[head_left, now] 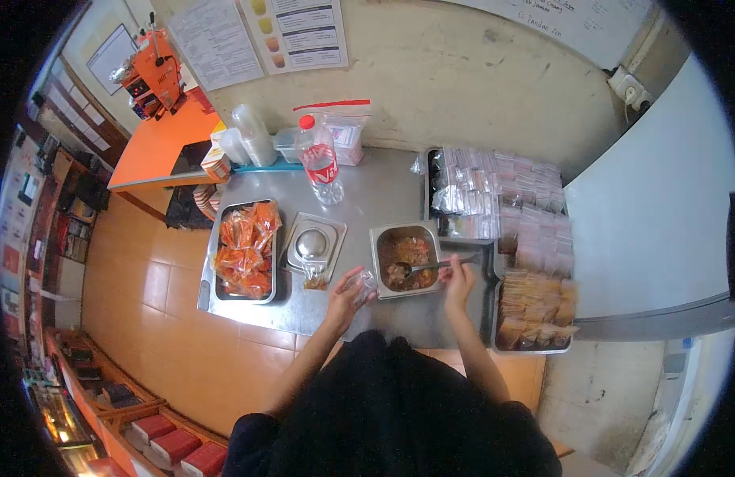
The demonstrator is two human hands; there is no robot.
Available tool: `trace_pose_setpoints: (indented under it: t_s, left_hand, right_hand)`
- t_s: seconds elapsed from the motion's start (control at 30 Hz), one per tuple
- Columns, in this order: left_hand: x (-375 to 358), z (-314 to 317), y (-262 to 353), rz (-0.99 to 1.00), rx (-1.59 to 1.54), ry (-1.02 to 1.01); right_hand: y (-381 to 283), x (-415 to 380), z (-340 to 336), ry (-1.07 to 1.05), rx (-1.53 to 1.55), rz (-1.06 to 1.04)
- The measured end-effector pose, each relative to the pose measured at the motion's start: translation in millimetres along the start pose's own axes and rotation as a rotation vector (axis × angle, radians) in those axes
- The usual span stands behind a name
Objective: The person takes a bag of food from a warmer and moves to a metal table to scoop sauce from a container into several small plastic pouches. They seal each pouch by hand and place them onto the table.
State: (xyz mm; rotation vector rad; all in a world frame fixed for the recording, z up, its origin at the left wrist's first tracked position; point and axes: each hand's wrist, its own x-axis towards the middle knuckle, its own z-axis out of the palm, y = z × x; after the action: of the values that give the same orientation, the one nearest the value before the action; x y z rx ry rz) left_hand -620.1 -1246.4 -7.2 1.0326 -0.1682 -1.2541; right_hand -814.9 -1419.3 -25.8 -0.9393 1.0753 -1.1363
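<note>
1. Steel tray (pixel 211 274) on the counter holds orange sauce packets (pixel 244 248).
2. Square pan (pixel 380 266) holds reddish-brown sauce.
3. Right hand (pixel 460 280) grips a spoon (pixel 428 266) dipped in the pan.
4. Left hand (pixel 348 292) clasps a small clear bag (pixel 367 281) beside the pan.

The wall (pixel 431 71) behind is pale and stained, with printed sheets (pixel 260 36) stuck on it and a whiteboard (pixel 574 20) at the top. The floor (pixel 157 318) is of orange-brown tiles. On the left stands an orange counter (pixel 157 147) — a red machine (pixel 154 75) is on it. Wooden shelves (pixel 105 389) run along the lower left, and daylight is soft.
</note>
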Motion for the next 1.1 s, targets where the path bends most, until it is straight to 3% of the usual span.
trace_pose_setpoints:
  t_s: [0.1, 0.2, 0.5, 0.6, 0.7, 0.8, 0.9, 1.1]
  left_hand:
    - [0, 0, 5, 0.022, 0.005, 0.023]
    - [1, 0, 10, 0.021, 0.030, 0.052]
    - [13, 2, 29, 0.080, 0.040, -0.001]
    - [18, 5, 35, 0.076, 0.003, -0.024]
    - [19, 8, 35, 0.090, 0.020, -0.008]
    - [21, 7, 30, 0.105, 0.026, -0.016]
    - [21, 4, 26, 0.097, 0.027, -0.009]
    - [18, 1, 25, 0.082, 0.043, 0.011]
  right_hand:
    - [0, 5, -9, 0.136, 0.158, 0.070]
    - [-1, 3, -18, 0.142, 0.049, 0.036]
    - [10, 5, -43, 0.218, 0.179, 0.107]
    - [15, 6, -49, 0.206, 0.086, 0.053]
    - [-21, -10, -28, 0.081, -0.090, -0.029]
    - [-4, -21, -12, -0.360, -0.268, -0.321]
    - [-37, -39, 6, -0.547, -0.447, -0.497]
    - [-34, -24, 16, -0.614, -0.576, -0.725]
